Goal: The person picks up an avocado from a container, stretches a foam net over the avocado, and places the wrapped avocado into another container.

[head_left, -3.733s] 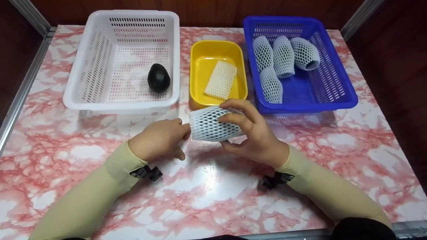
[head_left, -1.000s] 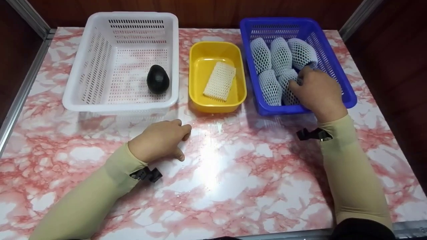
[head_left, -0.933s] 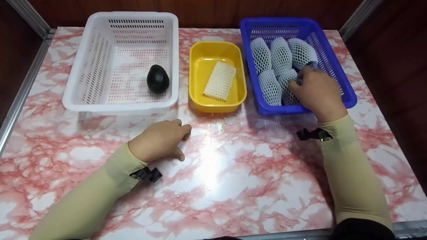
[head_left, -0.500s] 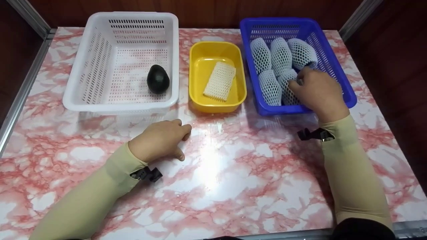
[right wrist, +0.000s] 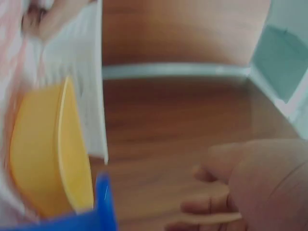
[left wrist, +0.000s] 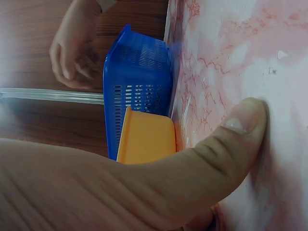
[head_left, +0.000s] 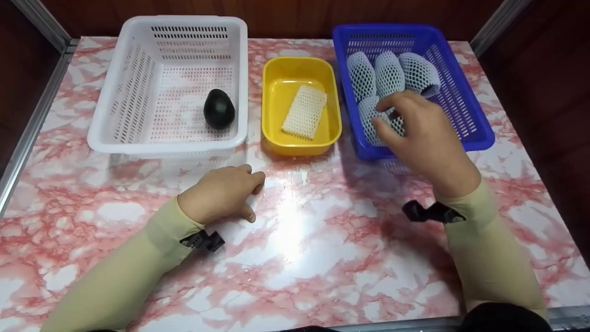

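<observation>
My right hand (head_left: pixel 426 138) hovers above the front of the blue basket (head_left: pixel 470 146), fingers loosely bent and holding nothing. Below and beyond it lie several avocados in white foam net sleeves (head_left: pixel 390 74); the hand partly covers the front ones. The dark end of an avocado shows at the opening of the right-hand sleeve (head_left: pixel 419 74). On the marbled table my left hand (head_left: pixel 221 193) rests, thumb and fingers relaxed with nothing in them. A bare dark avocado (head_left: pixel 219 109) sits in the white basket (head_left: pixel 166 148). One flat foam net sleeve (head_left: pixel 304 112) lies in the yellow bin (head_left: pixel 299 150).
The yellow bin stands between the two baskets, all in a row at the back of the table (head_left: pixel 295 267). A dark wooden panel (head_left: pixel 290 18) rises behind them, with metal rails at the corners.
Earlier my right hand held a sleeved avocado beside my left hand. That avocado now lies in the blue basket's front row; my right hand has let go and lifted back. My left hand stayed still.
</observation>
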Motion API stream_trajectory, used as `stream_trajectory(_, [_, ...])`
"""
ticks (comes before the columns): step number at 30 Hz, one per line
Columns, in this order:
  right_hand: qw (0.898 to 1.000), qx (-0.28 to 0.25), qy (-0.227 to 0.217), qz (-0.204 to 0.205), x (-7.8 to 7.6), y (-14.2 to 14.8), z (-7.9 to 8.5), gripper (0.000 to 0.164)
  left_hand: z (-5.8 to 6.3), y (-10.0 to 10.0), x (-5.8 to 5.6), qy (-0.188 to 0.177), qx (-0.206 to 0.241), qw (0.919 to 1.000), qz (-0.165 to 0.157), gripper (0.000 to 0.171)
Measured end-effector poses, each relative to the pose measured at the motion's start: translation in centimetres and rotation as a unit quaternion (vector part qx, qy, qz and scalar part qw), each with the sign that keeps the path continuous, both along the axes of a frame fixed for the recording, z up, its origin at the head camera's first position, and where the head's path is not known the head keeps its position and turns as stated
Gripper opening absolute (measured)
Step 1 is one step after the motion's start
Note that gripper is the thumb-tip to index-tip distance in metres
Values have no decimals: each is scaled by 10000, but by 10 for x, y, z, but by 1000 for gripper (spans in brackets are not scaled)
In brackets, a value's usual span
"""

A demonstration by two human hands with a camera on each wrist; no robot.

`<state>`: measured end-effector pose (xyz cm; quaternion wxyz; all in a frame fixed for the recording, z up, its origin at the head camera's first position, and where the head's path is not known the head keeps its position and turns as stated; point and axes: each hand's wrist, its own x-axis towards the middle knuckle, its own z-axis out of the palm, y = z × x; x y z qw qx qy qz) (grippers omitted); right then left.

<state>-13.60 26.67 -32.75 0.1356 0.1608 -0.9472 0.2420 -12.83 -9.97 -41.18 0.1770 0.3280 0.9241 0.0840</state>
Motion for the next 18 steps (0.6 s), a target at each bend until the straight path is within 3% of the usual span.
stream_trajectory(4, [9931, -152, 336, 1114, 16, -17, -3, 16, 1, 0, 0, 32, -9, 10000, -22, 54])
stream_trajectory(7, [9807, 157, 398, 1905, 22, -29, -12, 19, 1, -1, 1, 70, 34, 10000, -41, 54])
stream_trajectory(10, [9650, 659, 120, 2536, 22, -40, -26, 24, 1, -1, 1, 92, 51, 9999, -37, 54])
stream_trajectory(14, [9460, 1214, -426, 2974, 17, -51, -49, 26, 1, -1, 1, 73, -19, 10000, -19, 54])
stream_trajectory(18, [9354, 1642, -763, 3039, 14, -58, -69, 23, 2, 1, 0, 63, -60, 10000, -33, 54])
